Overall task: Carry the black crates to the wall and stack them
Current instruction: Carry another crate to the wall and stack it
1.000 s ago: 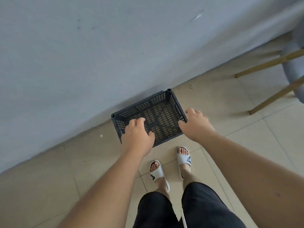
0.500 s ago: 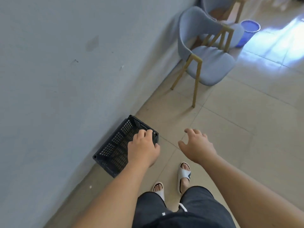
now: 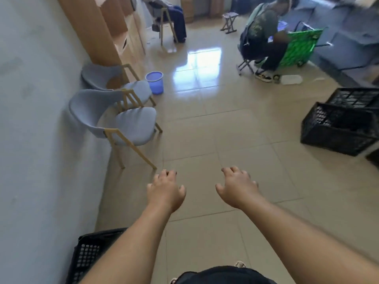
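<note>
A glossy floor [image 3: 207, 138] of large beige tiles, crossed by thin grout lines and catching a bright patch of window glare, fills a room bounded on the left by a matte, pale grey wall [image 3: 30, 124]. A tall wooden cabinet [image 3: 114, 31] stands against that wall farther in, and a grey-blue sofa [image 3: 348, 35] runs along the far right.

Two chairs with curved, padded grey shells and slim light-wood legs sit along the wall, the nearer chair [image 3: 131, 121] just in front of the farther chair [image 3: 114, 78].

One black plastic crate [image 3: 88, 257], its sides a lattice of small square holes, rests on the floor against the wall at lower left, partly hidden by the person's left forearm. Well apart, at the right edge, a second crate [image 3: 338, 128] of the same lattice sits on the tiles with a third crate [image 3: 356, 97] just behind it.

A seated figure [image 3: 262, 37] bends toward a bright green fabric cart [image 3: 299, 46] at the back. A round blue plastic bucket [image 3: 155, 82] stands beside the farther chair; what looks like a clear bottle [image 3: 291, 79], blurred, lies near the figure's feet.

In the foreground, the left hand [image 3: 166, 191] and right hand [image 3: 238, 187] reach out over the bare tiles, both empty, fingers loosely curled and spread.
</note>
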Action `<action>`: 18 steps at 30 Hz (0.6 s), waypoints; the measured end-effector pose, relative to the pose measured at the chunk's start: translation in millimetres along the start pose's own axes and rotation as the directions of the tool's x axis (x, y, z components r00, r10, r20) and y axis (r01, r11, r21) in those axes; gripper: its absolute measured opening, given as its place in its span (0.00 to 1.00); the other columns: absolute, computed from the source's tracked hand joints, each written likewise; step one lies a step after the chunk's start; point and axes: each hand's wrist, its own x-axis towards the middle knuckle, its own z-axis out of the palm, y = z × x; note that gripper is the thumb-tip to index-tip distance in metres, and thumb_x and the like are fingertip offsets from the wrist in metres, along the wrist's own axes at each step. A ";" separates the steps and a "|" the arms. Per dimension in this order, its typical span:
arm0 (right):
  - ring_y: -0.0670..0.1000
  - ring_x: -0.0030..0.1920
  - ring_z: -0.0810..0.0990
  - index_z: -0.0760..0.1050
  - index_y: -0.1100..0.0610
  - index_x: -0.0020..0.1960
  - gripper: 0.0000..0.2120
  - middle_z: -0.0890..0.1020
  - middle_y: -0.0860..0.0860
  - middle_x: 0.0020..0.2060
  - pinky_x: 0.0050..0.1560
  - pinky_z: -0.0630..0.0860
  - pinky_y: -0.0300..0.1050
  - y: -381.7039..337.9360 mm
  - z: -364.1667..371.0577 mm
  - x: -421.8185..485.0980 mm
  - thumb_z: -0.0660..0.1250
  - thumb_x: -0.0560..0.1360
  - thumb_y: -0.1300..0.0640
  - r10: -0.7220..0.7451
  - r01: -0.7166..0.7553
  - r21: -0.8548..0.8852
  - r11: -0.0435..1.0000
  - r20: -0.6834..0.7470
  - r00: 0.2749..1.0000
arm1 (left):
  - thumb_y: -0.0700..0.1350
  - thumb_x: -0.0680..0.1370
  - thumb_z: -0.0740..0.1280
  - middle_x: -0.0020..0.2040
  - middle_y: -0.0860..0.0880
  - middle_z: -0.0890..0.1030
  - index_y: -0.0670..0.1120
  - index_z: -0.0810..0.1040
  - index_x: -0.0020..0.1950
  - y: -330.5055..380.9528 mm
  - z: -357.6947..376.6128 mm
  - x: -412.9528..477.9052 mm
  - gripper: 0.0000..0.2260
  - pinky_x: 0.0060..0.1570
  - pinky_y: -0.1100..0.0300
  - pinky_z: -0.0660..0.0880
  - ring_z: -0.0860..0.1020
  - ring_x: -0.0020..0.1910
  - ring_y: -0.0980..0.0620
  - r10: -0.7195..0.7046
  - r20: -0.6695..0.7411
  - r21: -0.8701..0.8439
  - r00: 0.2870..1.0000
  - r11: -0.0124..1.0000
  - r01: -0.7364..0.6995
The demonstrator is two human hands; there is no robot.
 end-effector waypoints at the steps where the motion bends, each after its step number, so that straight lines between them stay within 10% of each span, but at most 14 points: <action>1: 0.57 0.74 0.64 0.60 0.50 0.79 0.29 0.65 0.50 0.76 0.68 0.69 0.60 31.3 -11.9 -0.9 0.57 0.81 0.41 0.051 -0.049 0.054 0.997 -0.025 0.998 | 0.58 0.80 0.60 0.74 0.48 0.68 0.52 0.66 0.77 33.5 1.5 4.6 0.26 0.65 0.48 0.68 0.67 0.72 0.46 0.053 0.001 0.022 0.999 0.998 -0.053; 18: 0.62 0.71 0.68 0.62 0.52 0.79 0.31 0.67 0.56 0.75 0.66 0.73 0.59 416.3 -132.4 -20.4 0.61 0.80 0.41 0.700 -0.546 0.549 0.633 -0.105 0.706 | 0.59 0.81 0.60 0.75 0.48 0.68 0.52 0.64 0.78 472.4 33.0 48.1 0.27 0.68 0.46 0.67 0.67 0.73 0.45 0.642 0.167 0.139 0.748 0.736 -0.663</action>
